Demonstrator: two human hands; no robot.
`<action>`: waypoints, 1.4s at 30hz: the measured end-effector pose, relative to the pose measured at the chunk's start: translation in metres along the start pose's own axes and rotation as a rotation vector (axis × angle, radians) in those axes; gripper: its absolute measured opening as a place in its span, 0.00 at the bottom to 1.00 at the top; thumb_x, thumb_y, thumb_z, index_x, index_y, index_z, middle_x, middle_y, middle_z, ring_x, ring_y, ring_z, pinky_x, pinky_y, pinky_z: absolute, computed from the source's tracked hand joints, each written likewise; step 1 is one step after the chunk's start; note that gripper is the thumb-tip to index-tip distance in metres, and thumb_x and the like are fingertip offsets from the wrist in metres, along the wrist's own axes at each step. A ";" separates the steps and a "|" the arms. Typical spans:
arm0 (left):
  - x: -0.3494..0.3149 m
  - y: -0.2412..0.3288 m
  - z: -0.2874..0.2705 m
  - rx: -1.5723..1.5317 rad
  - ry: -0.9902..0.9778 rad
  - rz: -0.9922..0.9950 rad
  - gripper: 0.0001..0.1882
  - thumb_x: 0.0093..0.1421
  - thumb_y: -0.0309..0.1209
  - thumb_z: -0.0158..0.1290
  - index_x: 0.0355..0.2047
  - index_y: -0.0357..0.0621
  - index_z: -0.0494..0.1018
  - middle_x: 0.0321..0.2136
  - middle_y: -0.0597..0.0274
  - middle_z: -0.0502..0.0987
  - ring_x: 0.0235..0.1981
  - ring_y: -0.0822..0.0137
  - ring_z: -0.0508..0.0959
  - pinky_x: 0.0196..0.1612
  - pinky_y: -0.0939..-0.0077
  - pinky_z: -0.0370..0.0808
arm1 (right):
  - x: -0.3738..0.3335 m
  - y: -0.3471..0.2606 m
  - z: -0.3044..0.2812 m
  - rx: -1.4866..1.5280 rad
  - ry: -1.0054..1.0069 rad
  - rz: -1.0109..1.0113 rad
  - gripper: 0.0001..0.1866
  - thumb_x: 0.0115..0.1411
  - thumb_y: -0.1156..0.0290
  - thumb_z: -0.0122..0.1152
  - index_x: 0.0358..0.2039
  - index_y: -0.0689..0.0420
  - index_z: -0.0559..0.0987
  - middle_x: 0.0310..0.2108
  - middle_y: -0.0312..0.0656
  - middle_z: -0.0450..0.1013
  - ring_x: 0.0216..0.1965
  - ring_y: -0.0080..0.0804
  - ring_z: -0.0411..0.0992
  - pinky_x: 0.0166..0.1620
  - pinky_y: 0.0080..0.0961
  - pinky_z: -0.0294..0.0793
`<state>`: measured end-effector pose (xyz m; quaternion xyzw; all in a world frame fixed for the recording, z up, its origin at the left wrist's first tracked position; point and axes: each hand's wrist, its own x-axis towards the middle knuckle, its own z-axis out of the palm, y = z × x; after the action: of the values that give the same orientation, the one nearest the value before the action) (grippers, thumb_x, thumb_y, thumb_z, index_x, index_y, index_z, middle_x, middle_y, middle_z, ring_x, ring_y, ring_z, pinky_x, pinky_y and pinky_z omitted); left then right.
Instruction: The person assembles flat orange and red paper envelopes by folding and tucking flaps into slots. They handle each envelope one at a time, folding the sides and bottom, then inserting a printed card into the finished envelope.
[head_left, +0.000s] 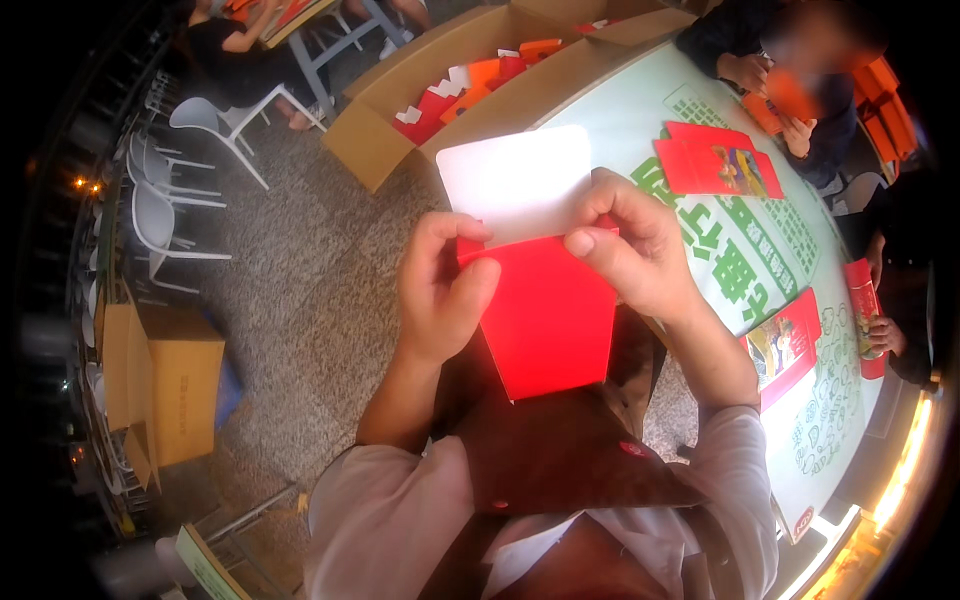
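Note:
Between my two hands is a red paper carton (548,315), wide at the top and narrower toward its base. Its tall back flap stands up and shows a white inner side. My left hand (438,290) pinches the carton's upper left corner, thumb on the red front and fingers by a small red side tab. At the upper right corner my right hand (640,245) grips the carton, thumb at the front edge and fingers curled by the white flap. The carton is held over my dark apron, and its inside is hidden from view.
On the white table (725,270) to my right lie a flat red carton (715,160) and a second red carton (785,345). A co-worker (825,90) across it handles an orange-red piece. A cardboard box (440,95) ahead holds several red cartons. White chairs (155,215) and another box (180,385) stand left.

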<state>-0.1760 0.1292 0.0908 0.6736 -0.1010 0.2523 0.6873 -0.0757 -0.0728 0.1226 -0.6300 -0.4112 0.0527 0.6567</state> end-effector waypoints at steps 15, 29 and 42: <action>-0.005 -0.006 -0.002 0.054 -0.035 -0.072 0.10 0.61 0.26 0.57 0.41 0.38 0.72 0.39 0.63 0.75 0.41 0.74 0.73 0.45 0.78 0.71 | 0.005 0.003 0.005 0.400 0.209 0.088 0.19 0.64 0.69 0.65 0.51 0.61 0.70 0.36 0.36 0.73 0.37 0.22 0.72 0.43 0.21 0.73; 0.028 -0.001 0.024 -0.343 0.002 -0.098 0.19 0.66 0.30 0.56 0.55 0.39 0.67 0.39 0.62 0.77 0.40 0.75 0.75 0.44 0.81 0.72 | 0.008 -0.002 -0.022 0.046 0.155 0.302 0.05 0.66 0.76 0.61 0.42 0.59 0.78 0.36 0.34 0.77 0.37 0.17 0.73 0.40 0.17 0.72; 0.045 -0.007 0.008 -0.042 -0.180 -0.317 0.11 0.70 0.24 0.48 0.46 0.38 0.78 0.35 0.67 0.80 0.37 0.78 0.77 0.42 0.82 0.74 | 0.009 0.001 -0.019 0.031 0.073 0.361 0.07 0.68 0.70 0.59 0.41 0.60 0.81 0.34 0.34 0.77 0.35 0.16 0.71 0.37 0.16 0.71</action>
<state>-0.1331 0.1312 0.1067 0.6864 -0.0599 0.0773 0.7206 -0.0578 -0.0825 0.1287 -0.6848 -0.2662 0.1532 0.6608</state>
